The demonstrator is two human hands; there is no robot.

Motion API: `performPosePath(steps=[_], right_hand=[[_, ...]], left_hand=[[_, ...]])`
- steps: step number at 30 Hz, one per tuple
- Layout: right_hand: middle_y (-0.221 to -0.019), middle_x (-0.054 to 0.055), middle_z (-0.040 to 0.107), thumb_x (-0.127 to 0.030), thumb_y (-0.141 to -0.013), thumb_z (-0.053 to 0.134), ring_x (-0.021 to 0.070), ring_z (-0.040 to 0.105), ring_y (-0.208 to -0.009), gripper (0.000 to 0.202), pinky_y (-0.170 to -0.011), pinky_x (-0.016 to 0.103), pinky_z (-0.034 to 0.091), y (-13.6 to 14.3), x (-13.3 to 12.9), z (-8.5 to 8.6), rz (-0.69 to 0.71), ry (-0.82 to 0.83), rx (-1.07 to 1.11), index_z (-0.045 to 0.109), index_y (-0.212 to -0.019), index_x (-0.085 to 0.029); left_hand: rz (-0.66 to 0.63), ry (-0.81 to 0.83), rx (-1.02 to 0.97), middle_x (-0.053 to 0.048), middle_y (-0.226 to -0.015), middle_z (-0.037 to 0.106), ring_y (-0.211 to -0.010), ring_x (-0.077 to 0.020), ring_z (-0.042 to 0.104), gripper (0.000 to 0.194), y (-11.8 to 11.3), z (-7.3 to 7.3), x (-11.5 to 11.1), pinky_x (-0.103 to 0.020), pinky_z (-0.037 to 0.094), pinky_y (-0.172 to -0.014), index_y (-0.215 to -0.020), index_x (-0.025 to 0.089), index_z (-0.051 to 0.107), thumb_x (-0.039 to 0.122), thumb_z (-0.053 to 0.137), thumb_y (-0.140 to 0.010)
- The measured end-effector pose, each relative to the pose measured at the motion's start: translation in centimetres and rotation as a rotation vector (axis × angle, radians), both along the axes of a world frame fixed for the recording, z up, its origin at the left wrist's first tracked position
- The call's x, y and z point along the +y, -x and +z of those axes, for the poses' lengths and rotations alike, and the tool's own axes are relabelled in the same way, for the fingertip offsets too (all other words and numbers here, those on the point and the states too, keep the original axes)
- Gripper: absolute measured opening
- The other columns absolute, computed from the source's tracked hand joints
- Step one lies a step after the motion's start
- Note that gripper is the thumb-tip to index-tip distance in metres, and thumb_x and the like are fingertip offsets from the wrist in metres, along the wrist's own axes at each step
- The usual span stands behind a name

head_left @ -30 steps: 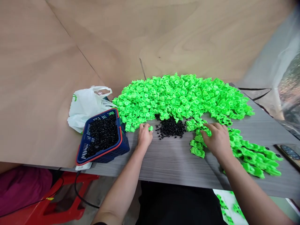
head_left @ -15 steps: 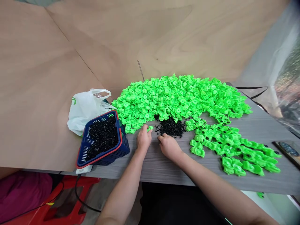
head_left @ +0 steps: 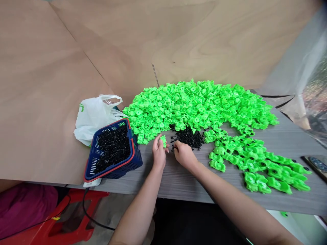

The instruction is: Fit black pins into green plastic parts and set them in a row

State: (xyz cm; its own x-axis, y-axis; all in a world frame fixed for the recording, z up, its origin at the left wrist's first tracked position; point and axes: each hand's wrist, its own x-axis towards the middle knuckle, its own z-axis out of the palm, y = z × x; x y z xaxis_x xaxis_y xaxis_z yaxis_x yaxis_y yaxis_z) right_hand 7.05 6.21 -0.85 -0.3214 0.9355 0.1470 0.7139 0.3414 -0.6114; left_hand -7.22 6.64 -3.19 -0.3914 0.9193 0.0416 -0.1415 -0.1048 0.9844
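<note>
My left hand (head_left: pixel 158 151) grips a small bright green plastic piece (head_left: pixel 163 141) between thumb and fingers, its other fingers partly curled below. Just to the right, my right hand (head_left: pixel 184 153) is closed in a pinch at the near left edge of a pile of small black plastic parts (head_left: pixel 190 137). What sits between its fingertips, if anything, is too small to make out. Behind both hands spreads a large heap of loose green plastic pieces (head_left: pixel 194 102). Green pieces set out in rows (head_left: pixel 250 154), some showing black parts, lie to the right of my right hand.
A blue basket (head_left: pixel 139 163) with a red rim, holding many black parts, stands left on the grey table (head_left: pixel 176 189). A white plastic bag (head_left: pixel 92 117) rests behind it. A phone-like object (head_left: pixel 316 164) lies far right. Lower left are a red stool (head_left: pixel 81 223) and someone's magenta clothing (head_left: pixel 28 207).
My left hand has turned so that its fingers and the green piece show more. My right hand stays pinched by the black pile. The view has shifted slightly.
</note>
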Motion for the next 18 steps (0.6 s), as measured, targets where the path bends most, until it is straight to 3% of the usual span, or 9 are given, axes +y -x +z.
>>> performPosePath(steps=[5, 12, 15, 18], right_hand=[[-0.077, 0.003, 0.069, -0.022, -0.091, 0.049, 0.0177, 0.062, -0.069, 0.018, -0.064, 0.025, 0.04, -0.4, 2.0, 0.6, -0.086, 0.059, 0.199, 0.063, -0.102, -0.02], [-0.099, 0.011, 0.069, -0.013, -0.084, 0.054, 0.0216, 0.063, -0.093, 0.023, -0.08, 0.027, 0.042, -1.7, 3.2, 2.1, -0.048, -0.118, 0.003, 0.065, -0.105, -0.016], [-0.097, 0.012, 0.069, -0.012, -0.084, 0.053, 0.0225, 0.063, -0.091, 0.02, -0.08, 0.029, 0.042, -2.0, 3.7, 2.7, -0.053, -0.128, -0.014, 0.067, -0.098, -0.015], [-0.092, 0.009, 0.07, -0.016, -0.086, 0.052, 0.0206, 0.063, -0.086, 0.016, -0.077, 0.028, 0.043, -2.3, 3.8, 2.3, -0.084, -0.108, 0.117, 0.067, -0.092, -0.018]], left_hand=[[0.006, -0.005, -0.028, -0.004, -0.089, 0.061, -0.063, -0.0124, 0.064, 0.045, -0.1, -0.3, -0.3, -0.019, 0.045, -0.046, -0.122, 0.021, 0.053, 0.049, 0.06, -0.087], [-0.001, -0.023, 0.028, -0.002, -0.088, 0.057, -0.063, -0.0122, 0.064, 0.045, -0.4, -0.3, -0.4, -0.02, 0.048, -0.047, -0.121, 0.021, 0.053, 0.048, 0.063, -0.086], [-0.021, -0.003, 0.076, -0.002, -0.088, 0.058, -0.064, -0.0129, 0.065, 0.047, -0.5, -0.3, -0.6, -0.021, 0.05, -0.05, -0.124, 0.021, 0.052, 0.048, 0.062, -0.087], [-0.066, 0.014, 0.021, -0.005, -0.093, 0.063, -0.069, -0.0146, 0.067, 0.05, -0.5, -0.1, -0.7, -0.024, 0.053, -0.057, -0.131, 0.023, 0.049, 0.047, 0.06, -0.089]])
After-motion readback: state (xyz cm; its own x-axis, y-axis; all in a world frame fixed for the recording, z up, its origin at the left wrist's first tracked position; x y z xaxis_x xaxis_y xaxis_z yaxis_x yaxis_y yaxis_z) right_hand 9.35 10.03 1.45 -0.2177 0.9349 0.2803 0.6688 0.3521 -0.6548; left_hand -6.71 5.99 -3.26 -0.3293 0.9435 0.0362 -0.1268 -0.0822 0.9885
